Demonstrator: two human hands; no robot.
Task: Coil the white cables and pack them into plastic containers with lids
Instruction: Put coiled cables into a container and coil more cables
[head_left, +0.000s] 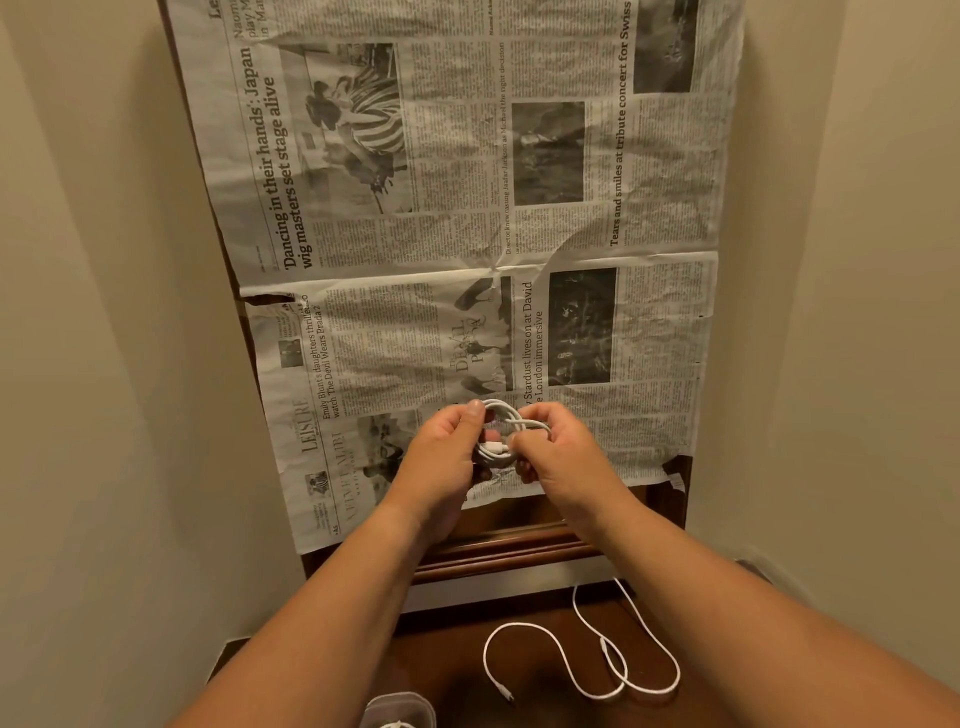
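Holding: you have both hands up over the near edge of the newspaper, with the coiled cable between them.
Left hand: grips the left side of the coil. Your thumb lies over the top loops and your fingers are curled underneath.
Right hand: pinches the right side of the coil, fingers curled in, with thumb and forefinger close to the bundle's middle.
Coiled cable: a small bundle of white loops, with one connector end lying across its centre. Can't tell if it touches the paper or hangs just above it.
Loose cable: a second white cable lies uncoiled on the dark wood surface close to you, right of centre. It runs in open curves that cross each other, with one plug end pointing toward the bottom edge. It is well apart from your hands.
Container: clear plastic, at the bottom edge, left of the loose cable and cut off by the frame. Something white shows inside. Can't tell if a lid is on.
Newspaper: creased sheets spread flat, running away from you, with the near right corner torn.
Wood: a brown moulded edge shows between the paper's near edge and the lower dark surface.
Sides: a beige wall stands on the left and on the right.
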